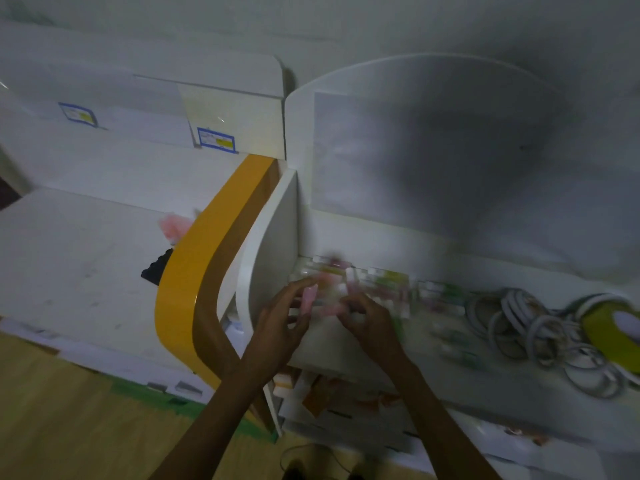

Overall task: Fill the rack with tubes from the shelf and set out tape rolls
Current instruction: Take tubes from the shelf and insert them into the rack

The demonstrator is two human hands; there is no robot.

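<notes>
The view is blurred by motion. A pile of small tubes (384, 282) with pink, green and white labels lies on a white shelf (485, 386), against its left corner. My left hand (282, 323) reaches into the pile and pinches a pink-capped tube (309, 299) at its fingertips. My right hand (370, 318) is curled over tubes just to the right, holding something pale that I cannot make out clearly. Further right lie several white tape rolls (540, 327) and a yellow-green tape roll (613, 323). No rack is in view.
A curved white side panel (266, 244) with a yellow-orange edge band (194, 268) stands left of my hands. Beyond it is a white desk (76, 254) with a pink item (175, 226) and a black object (157, 270). Papers fill the compartment below the shelf.
</notes>
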